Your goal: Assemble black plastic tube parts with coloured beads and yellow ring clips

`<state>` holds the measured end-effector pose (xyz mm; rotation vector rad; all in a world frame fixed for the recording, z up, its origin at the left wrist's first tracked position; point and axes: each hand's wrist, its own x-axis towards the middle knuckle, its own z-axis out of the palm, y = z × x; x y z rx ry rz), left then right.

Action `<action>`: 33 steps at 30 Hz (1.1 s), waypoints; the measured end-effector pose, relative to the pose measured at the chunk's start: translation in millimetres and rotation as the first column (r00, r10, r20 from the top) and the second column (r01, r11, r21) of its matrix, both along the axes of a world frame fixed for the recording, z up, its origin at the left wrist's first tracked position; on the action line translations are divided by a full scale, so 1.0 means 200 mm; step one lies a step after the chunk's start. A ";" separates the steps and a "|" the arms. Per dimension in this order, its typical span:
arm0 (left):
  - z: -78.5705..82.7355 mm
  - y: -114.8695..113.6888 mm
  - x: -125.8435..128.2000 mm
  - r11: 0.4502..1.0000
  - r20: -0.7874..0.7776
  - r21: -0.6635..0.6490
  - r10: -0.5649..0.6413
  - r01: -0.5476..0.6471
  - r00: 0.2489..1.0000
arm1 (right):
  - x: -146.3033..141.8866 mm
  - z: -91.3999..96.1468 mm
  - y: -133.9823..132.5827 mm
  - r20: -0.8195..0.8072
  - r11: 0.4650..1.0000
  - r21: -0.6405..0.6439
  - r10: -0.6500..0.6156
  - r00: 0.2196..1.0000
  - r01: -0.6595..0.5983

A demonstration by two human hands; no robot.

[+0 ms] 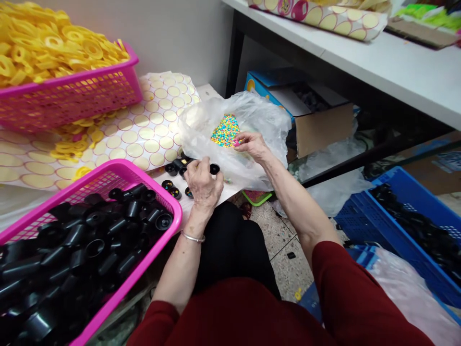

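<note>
I log remotely: right grip, pinching a pink piece against coloured beads on a plastic bag, apparently spread for easy reach; left grip, curled round a black cup.

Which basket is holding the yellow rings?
The upper-left pink basket, heaped with yellow rings; the lower pink one and the blue one hold black pieces.

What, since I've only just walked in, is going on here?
A person's right hand holds a small pink thing by a pile of colourful beads on whitish plastic. The left hand is at a black cup; some nearby cups have beads inside. More black cups lie in the pink basket.
</note>
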<state>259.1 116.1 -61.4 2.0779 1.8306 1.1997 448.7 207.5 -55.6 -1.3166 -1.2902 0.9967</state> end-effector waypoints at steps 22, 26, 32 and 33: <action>0.09 0.18 0.18 0.984 -0.030 -0.150 -0.102 0.097 0.994 | -0.11 0.19 -0.21 0.912 0.856 0.257 -0.062 0.405 -0.449; 0.08 0.16 0.16 0.984 -0.030 -0.141 -0.115 0.110 0.993 | -0.04 0.07 -0.12 0.710 0.924 0.301 -0.053 0.702 -0.235; 0.10 0.02 0.12 0.979 -0.053 -0.169 -0.122 0.111 0.991 | 0.03 -0.01 -0.15 0.403 0.967 0.251 -0.076 0.912 -0.031; 0.11 -0.02 0.11 0.979 -0.044 -0.172 -0.118 0.109 0.992 | 0.03 0.00 -0.21 0.366 0.967 0.242 -0.012 0.931 -0.082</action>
